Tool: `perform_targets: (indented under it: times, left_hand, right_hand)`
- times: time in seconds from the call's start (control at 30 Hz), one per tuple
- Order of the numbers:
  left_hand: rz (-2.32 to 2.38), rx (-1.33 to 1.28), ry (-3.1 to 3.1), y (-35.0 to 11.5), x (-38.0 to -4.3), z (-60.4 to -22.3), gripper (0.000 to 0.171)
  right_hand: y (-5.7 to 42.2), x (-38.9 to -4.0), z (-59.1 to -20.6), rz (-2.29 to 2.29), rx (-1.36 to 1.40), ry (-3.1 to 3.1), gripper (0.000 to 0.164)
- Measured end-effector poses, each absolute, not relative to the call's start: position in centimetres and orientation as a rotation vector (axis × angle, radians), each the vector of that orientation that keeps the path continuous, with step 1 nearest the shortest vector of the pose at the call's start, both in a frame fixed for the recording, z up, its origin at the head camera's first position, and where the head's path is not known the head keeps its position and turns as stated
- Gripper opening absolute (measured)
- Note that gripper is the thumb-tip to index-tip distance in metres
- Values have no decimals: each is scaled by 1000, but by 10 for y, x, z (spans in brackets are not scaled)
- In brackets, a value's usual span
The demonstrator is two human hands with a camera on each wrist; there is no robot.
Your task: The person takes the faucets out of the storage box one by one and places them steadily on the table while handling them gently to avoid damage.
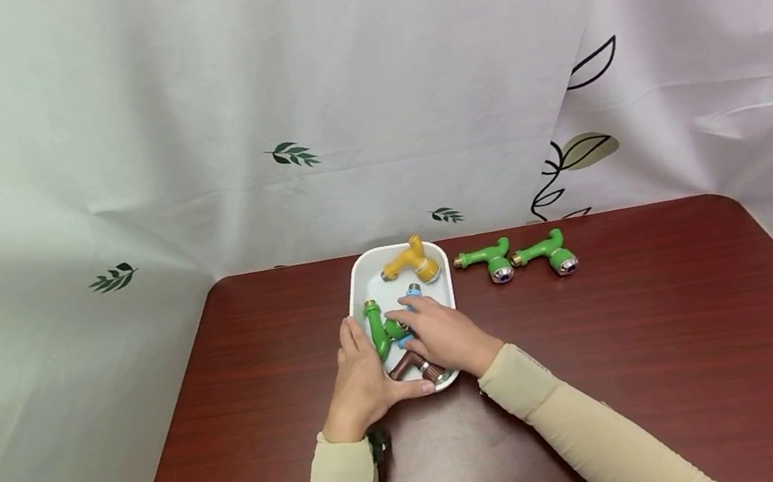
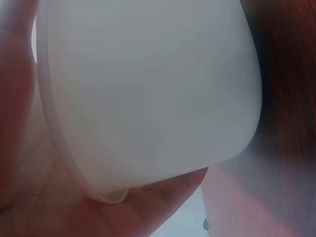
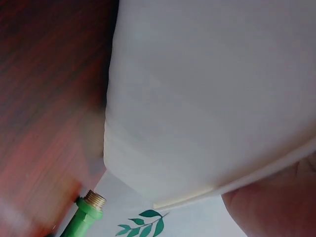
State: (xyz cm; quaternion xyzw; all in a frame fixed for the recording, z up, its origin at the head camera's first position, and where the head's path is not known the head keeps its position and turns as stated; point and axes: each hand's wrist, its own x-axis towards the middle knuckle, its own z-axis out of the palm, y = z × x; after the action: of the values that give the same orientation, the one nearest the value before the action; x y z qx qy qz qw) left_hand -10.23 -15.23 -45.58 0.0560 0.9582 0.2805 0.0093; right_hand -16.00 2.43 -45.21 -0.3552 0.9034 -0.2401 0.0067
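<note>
A white plastic tray (image 1: 446, 299) stands at the back of the table. My left hand (image 1: 364, 384) holds its near left corner, fingers along the left side and thumb along the near rim; in the left wrist view the palm lies against the tray wall (image 2: 158, 98). My right hand (image 1: 447, 337) reaches in over the right rim, thumb and fingers about the handle of a green tap (image 1: 378, 335). Partly hidden under that hand is a blue tap (image 1: 413, 291). A brown tap (image 1: 406, 363) lies at the near end, a yellow tap (image 1: 408, 261) at the far end.
Two green taps lie right of the tray, a nearer one (image 1: 483, 257) and one farther right (image 1: 546, 249). The dark red wooden table (image 1: 639, 353) backs onto a white curtain (image 1: 363, 93) with leaf prints. A green tap's threaded end (image 3: 94, 201) shows in the right wrist view.
</note>
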Motion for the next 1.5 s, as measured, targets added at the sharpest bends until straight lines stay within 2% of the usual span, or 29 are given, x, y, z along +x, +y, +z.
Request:
perform_targets:
  times: [1.5]
  left_hand:
    - [890, 143, 2969, -151, -102, -454, 154]
  right_hand:
    - [14, -161, -463, -913, -1054, 2923, 35]
